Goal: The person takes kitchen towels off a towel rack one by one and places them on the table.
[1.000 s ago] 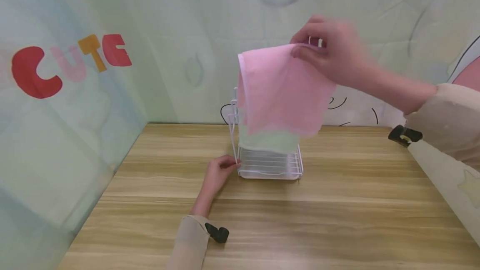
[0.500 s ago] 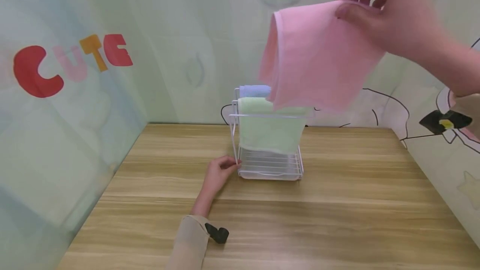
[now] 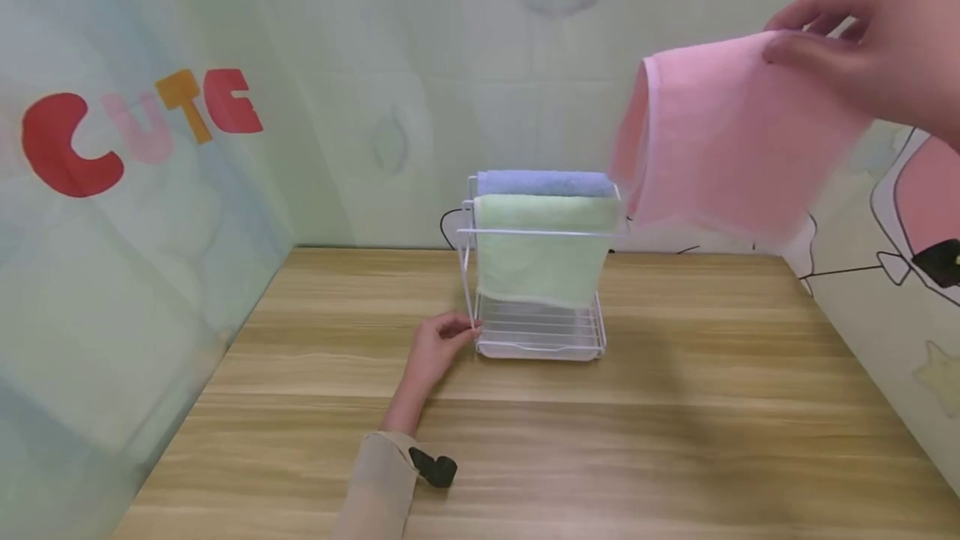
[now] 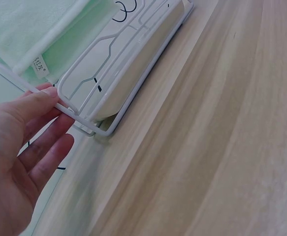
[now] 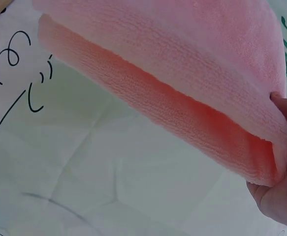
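Right hand (image 3: 888,52) pinches pink cloth (image 3: 735,136) at top fold, sound hold; likely light, soft, floppy. Left hand (image 3: 435,346) pinches rack (image 3: 540,232), other fingers loose.

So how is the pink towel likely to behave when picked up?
The pink towel is probably soft but not fully limp: its folded edge juts out beyond the right grip. Its fuzzy pile suggests little slipping. It's likely light, being just folded cloth.

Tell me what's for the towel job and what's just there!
For the job, I think:
folded pink cloth towel, in the right grip
pale-green cloth towel
blue cloth towel
white wire rack, in the left grip

Just there:
red, pink and orange letters
pale yellow star
brown wood-grain table
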Demonstrator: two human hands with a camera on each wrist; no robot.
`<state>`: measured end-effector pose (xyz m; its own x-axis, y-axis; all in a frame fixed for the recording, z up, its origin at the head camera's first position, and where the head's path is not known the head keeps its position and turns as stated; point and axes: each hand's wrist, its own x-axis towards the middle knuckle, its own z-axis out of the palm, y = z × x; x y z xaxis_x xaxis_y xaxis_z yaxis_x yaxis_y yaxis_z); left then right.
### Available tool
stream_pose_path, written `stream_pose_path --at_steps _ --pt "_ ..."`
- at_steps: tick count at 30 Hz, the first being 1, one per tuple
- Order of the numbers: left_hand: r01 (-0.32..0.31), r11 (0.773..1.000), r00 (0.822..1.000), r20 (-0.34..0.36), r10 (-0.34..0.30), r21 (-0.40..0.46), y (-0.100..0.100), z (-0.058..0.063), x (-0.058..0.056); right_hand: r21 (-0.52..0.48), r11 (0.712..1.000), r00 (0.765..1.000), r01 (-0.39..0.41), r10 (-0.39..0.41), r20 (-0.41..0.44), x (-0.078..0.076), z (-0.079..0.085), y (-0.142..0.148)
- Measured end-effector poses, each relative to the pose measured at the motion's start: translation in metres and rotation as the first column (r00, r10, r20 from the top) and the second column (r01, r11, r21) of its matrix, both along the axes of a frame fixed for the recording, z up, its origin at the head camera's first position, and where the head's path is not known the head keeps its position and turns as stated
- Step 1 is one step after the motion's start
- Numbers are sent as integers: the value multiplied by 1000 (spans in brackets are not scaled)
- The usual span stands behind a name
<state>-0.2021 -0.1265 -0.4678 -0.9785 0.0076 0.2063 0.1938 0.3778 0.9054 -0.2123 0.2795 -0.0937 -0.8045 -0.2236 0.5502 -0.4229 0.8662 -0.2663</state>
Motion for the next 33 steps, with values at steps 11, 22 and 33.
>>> stream_pose_path --at_steps 11,22,33 --pt "4 1000 1000 -7 -4 -10 -2 -2 1 36 998 998 -60 59 31 -5 -53 32" --pt "-8 1000 1000 10 8 -14 -1 -1 0 101 992 992 -78 67 109 -1 -105 42" --pt "-14 1000 1000 7 14 -21 -3 -1 3 157 972 967 -174 138 214 5 -144 37"
